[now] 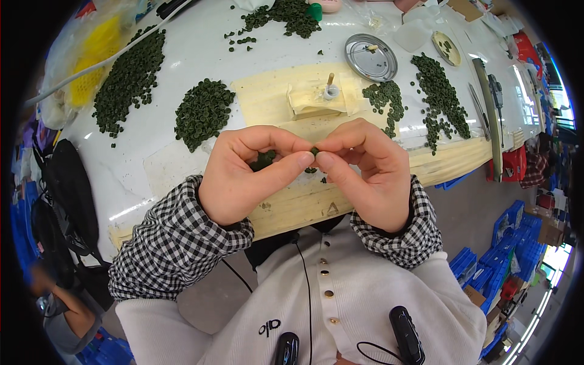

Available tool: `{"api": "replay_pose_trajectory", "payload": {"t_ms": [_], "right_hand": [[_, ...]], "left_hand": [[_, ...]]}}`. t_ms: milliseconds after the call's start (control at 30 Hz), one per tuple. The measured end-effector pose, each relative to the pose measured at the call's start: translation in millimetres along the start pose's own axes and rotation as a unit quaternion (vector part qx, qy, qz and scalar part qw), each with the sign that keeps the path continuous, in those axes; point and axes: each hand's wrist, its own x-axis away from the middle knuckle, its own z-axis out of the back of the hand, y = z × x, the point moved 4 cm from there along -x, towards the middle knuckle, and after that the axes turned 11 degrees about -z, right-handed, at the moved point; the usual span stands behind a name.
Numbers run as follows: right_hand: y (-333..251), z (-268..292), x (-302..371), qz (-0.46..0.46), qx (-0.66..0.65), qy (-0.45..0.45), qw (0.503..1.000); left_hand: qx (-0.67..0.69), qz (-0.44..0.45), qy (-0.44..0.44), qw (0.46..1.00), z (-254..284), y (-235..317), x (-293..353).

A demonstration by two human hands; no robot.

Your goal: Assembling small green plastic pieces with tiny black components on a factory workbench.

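Between the fingertips of both hands sits a small dark green round part [314, 151], pinched above the near edge of the table. My left hand [252, 173] closes thumb and forefinger on one side of it, and more dark green pieces [263, 160] show in the curl of its other fingers. My right hand [368, 167] grips the part from the other side with thumb and forefinger. A few loose green pieces [311, 171] lie on the table just beneath. Straight beyond the hands, a yellow-taped block [310, 102] carries a small white cup [331, 92] with a stick in it.
Heaps of green parts lie at left [203, 114], far left [131, 85], centre right [387, 102] and right [439, 97]. A round metal lid [371, 58] lies behind the block. Tweezers [479, 109] rest at the right. Another person's arm [70, 307] shows at lower left.
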Motion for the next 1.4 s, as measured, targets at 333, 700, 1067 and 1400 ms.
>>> {"api": "replay_pose_trajectory", "payload": {"t_ms": [333, 700, 1067, 1400], "right_hand": [[4.6, -0.1, 0.4, -0.071, -0.051, -0.015, 0.996], [6.0, 0.2, 0.3, -0.07, -0.042, -0.019, 0.996], [8.9, -0.5, -0.1, -0.055, -0.05, -0.022, 0.997], [8.1, -1.1, -0.1, -0.058, -0.036, -0.026, 0.997]], "left_hand": [[-0.046, -0.004, -0.012, 0.999, 0.8, -0.6, -0.5], [-0.053, 0.001, -0.016, 0.998, 0.9, 0.2, -0.6], [-0.033, 0.024, -0.015, 0.999, 0.0, 0.0, -0.7], [-0.043, 0.019, -0.016, 0.999, 1.0, -0.6, -0.3]]}}
